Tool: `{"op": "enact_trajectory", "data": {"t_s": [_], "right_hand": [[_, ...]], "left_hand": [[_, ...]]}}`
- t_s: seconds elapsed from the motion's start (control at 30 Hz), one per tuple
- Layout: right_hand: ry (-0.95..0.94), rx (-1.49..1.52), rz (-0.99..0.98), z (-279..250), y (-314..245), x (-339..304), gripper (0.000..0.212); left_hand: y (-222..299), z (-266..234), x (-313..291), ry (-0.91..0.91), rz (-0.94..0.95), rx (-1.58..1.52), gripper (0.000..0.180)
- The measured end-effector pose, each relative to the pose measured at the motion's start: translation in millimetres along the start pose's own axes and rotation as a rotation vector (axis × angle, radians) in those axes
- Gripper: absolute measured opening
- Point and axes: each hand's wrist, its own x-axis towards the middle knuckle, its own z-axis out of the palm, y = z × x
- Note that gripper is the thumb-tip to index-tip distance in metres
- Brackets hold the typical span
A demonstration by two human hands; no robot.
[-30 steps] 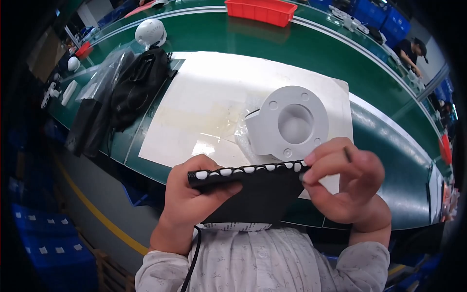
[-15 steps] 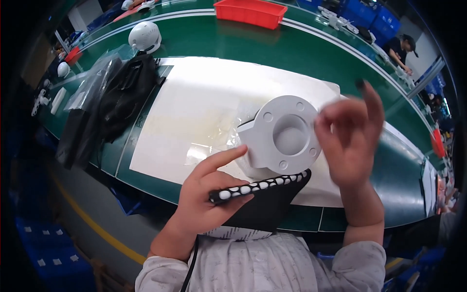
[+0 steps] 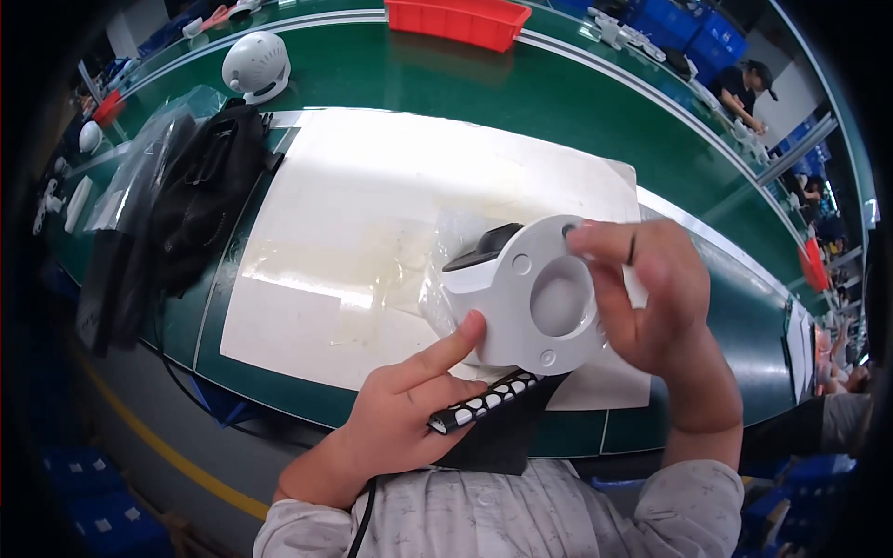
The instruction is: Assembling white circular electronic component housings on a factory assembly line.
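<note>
A white round appliance base [image 3: 521, 307] is tipped with its underside toward me, showing a large central hollow and small round recesses near its rim. My left hand [image 3: 400, 400] is closed on a curled black sheet [image 3: 488, 400] with rows of white circles, its index finger resting against the base. My right hand [image 3: 656, 288] is curled at the base's right side. One of its fingertips meets a small dark round pad [image 3: 568, 229] at the upper recess. A dark band shows across another right finger. Clear plastic wrap [image 3: 442, 270] lies behind the base.
A white sheet [image 3: 344, 195] covers the green bench. To the left lie a black bag [image 3: 209, 177] and clear plastic bags [image 3: 139, 177]. Farther back stand a white rounded device [image 3: 256, 67] and a red bin [image 3: 456, 20]. A co-worker [image 3: 744, 93] is at the far right.
My right hand has come left and down from the air onto the base's upper recess. The base has turned slightly, and a dark part shows behind it. The black sheet has tilted.
</note>
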Motion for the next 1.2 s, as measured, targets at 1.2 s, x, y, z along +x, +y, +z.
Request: {"op": "enact_trajectory", "data": {"t_s": [1.2], "right_hand": [[0.005, 0.382, 0.471, 9, -44, -12, 0.007]], "left_hand": [[-4, 0, 1, -0.004, -0.013, -0.066, 0.019]]}}
